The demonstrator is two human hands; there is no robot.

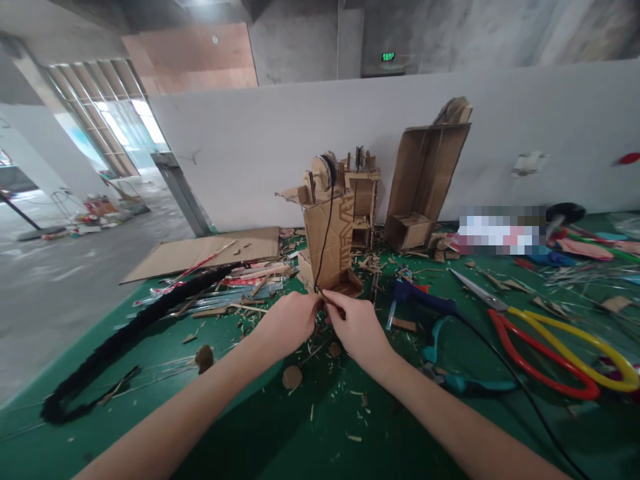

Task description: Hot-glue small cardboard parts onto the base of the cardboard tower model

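Observation:
My left hand (290, 321) and my right hand (356, 327) meet at the foot of a small cardboard tower (331, 230) on the green table (320, 413). A thin black cord (327, 227) hangs from a wheel at the tower's top down to my fingertips, and both hands pinch its lower end. A second cardboard structure (364, 200) stands just behind the tower.
Large scissors (550, 347) with red and yellow handles lie at the right, beside a blue glue gun (420, 300) with a black cable. A tall open cardboard box (425, 180) leans on the white wall. A flat cardboard sheet (200, 253) and a black braided rope (130, 333) lie left. Scraps litter the table.

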